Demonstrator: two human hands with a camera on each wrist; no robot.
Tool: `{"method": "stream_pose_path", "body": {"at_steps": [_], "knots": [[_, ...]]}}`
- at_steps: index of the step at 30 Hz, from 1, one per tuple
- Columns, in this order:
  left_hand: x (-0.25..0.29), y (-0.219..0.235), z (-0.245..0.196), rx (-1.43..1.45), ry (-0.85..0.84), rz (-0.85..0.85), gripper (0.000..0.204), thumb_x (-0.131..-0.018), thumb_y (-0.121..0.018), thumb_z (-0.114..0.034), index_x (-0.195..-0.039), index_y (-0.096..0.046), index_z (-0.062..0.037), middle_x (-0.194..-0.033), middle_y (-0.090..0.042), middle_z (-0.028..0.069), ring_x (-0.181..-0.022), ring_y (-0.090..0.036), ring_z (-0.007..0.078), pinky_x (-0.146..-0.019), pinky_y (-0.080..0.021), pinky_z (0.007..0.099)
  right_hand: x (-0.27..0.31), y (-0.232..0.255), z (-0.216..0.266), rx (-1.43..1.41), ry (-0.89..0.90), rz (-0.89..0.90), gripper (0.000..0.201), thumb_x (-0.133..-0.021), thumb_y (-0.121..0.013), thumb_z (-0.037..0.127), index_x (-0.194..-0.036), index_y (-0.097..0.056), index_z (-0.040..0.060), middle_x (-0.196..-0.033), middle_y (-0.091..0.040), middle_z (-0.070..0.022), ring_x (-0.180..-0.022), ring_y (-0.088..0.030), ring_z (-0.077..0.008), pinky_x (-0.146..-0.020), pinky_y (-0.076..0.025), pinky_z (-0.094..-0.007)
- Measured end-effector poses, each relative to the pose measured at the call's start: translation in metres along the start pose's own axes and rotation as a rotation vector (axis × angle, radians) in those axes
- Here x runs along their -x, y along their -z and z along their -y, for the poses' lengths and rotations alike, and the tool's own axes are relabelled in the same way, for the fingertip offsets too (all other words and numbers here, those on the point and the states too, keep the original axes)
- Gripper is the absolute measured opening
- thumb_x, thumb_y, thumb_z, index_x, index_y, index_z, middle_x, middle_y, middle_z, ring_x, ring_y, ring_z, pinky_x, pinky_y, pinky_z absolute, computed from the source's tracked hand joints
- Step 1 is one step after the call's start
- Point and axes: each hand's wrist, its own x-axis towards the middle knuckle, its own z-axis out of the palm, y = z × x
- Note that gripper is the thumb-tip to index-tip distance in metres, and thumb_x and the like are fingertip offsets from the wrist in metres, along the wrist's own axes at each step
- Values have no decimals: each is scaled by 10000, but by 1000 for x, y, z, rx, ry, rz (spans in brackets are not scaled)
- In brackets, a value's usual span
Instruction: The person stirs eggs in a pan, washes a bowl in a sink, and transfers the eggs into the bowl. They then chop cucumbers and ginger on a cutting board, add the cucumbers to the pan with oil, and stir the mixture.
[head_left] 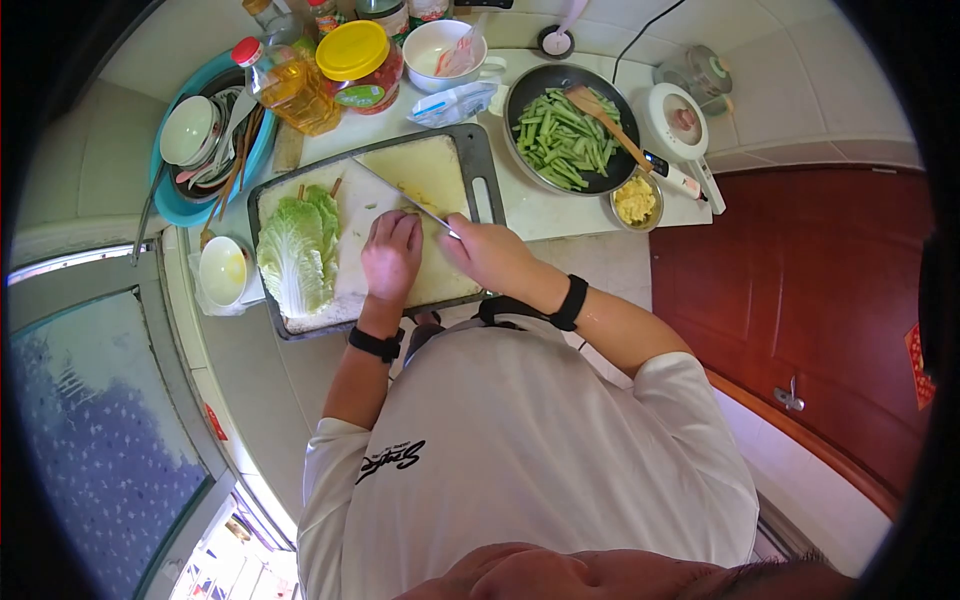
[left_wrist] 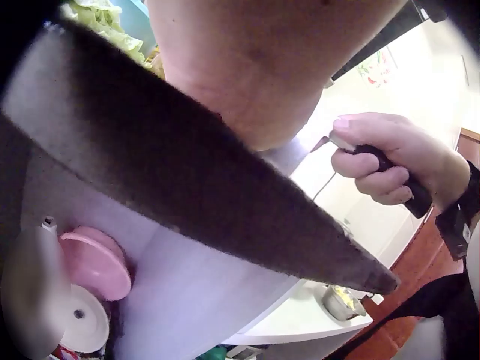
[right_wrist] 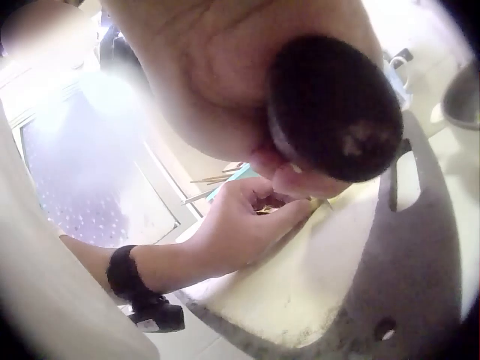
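Observation:
My right hand grips the black handle of a kitchen knife, whose blade slants across the cutting board toward the far left. Beside the blade, my left hand bends its fingers down to the board. In the right wrist view, small yellow pieces show under the left hand's curled fingers and thumb; the fingers largely cover them. More yellow bits lie just beyond the blade. Green-white cabbage leaves lie on the board's left part.
Right of the board stands a frying pan of cut green vegetable with a wooden spatula. A bowl of yellow food sits near the counter edge. At left are a blue basin of dishes, an oil bottle and a white bowl.

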Motion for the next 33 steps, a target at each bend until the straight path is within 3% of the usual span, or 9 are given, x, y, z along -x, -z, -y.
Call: {"method": "stream_pose_path", "body": {"at_steps": [10, 15, 21, 33], "knots": [[1, 0, 4, -24, -37, 10, 139, -738, -708, -35, -866, -657, -59, -914, -630, 80, -873, -635, 284, -728, -540, 377, 55, 29, 22, 80, -67, 129, 186, -978, -513, 206, -1044, -456, 41, -723, -614, -197, -651, -605, -425, -581, -457, -526], [0, 1, 3, -36, -15, 34, 141, -733, -704, -39, -864, -658, -67, -915, -635, 71, -874, -638, 278, -719, -542, 371, 46, 24, 25, 125, -85, 164, 211, -989, -473, 227, -1025, -464, 20, -707, -624, -184, -644, -633, -395, -580, -494, -520], [0, -1, 3, -4, -25, -26, 120, -733, -702, -41, -841, -660, -72, -901, -639, 63, -856, -639, 274, -706, -543, 368, 3, -7, 9, 89, 23, 41, 214, -979, -493, 225, -1017, -466, 17, -677, -624, -182, -648, -630, -408, -578, -488, -524], [1, -1, 3, 8, 1, -12, 76, -736, -704, -39, -790, -654, -60, -876, -640, 71, -836, -643, 278, -707, -539, 369, 55, 25, 18, 37, -66, 141, 193, -974, -523, 203, -1048, -452, 39, -742, -622, -212, -650, -603, -435, -573, -459, -532]]}}
